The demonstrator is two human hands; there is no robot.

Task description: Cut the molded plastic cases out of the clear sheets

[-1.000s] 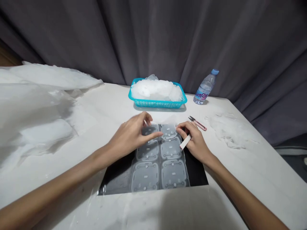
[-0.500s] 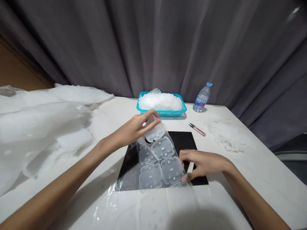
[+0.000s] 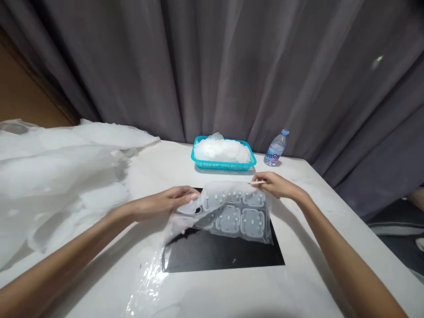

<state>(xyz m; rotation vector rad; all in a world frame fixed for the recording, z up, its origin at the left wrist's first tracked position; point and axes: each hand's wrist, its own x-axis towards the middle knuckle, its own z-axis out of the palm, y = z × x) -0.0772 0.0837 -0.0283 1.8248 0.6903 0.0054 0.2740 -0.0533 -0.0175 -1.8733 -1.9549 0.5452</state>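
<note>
Between my two hands a translucent plastic sheet (image 3: 228,218) with rounded-square moulded shapes is held raised, its upper edge folded over. My left hand (image 3: 180,198) is closed on the sheet's left end. My right hand (image 3: 270,183) pinches its upper right corner and also holds a thin white stick-like tool (image 3: 257,182), whose kind I cannot make out. Beneath the sheet a black mat (image 3: 225,256) lies on the white table, partly covered by it. Clear shiny film (image 3: 147,282) trails over the table at the front left.
A blue basket (image 3: 225,165) full of white translucent pieces stands at the back. To its right is a water bottle (image 3: 275,149). Large bags of white material (image 3: 66,176) cover the table's left side. A grey curtain (image 3: 212,66) hangs behind.
The sheet has turned from lengthwise to crosswise and lifted off the front of the mat. My right hand has moved up and away; my left hand has shifted left and down.
</note>
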